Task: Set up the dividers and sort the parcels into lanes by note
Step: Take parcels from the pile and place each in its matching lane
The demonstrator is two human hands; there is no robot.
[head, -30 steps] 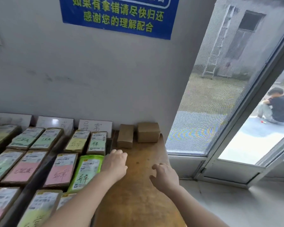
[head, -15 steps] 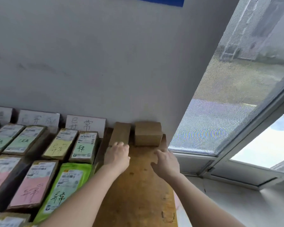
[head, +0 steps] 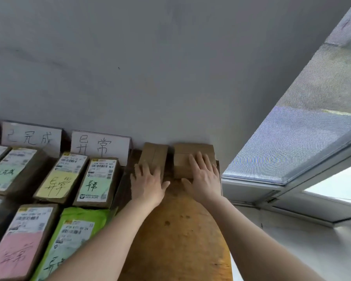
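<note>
Head view, nearest edge: two bare forearms reach forward over a brown wooden board (head: 176, 240). To the left of the board, parcels lie in lanes. A green bag parcel (head: 75, 236) lies just beside the board, with a parcel bearing a pink note (head: 20, 240) on its left. Beyond these lie a parcel with a yellow note (head: 59, 177) and a parcel with a pale green note (head: 97, 179).

At the far end of the board, the left hand (head: 148, 183) lies flat, fingers straight, on the near part of a narrow plain cardboard box (head: 156, 154). The right hand (head: 203, 179) lies flat, fingers spread and straight, on top of a wider plain cardboard box (head: 193, 150). Neither hand curls round its box. The two boxes stand side by side with a small gap between them, against the grey wall (head: 150, 78).

Two white handwritten cards (head: 100, 144) (head: 30, 137) lean upright against the wall behind the lanes. A window (head: 302, 138) occupies the right.
</note>
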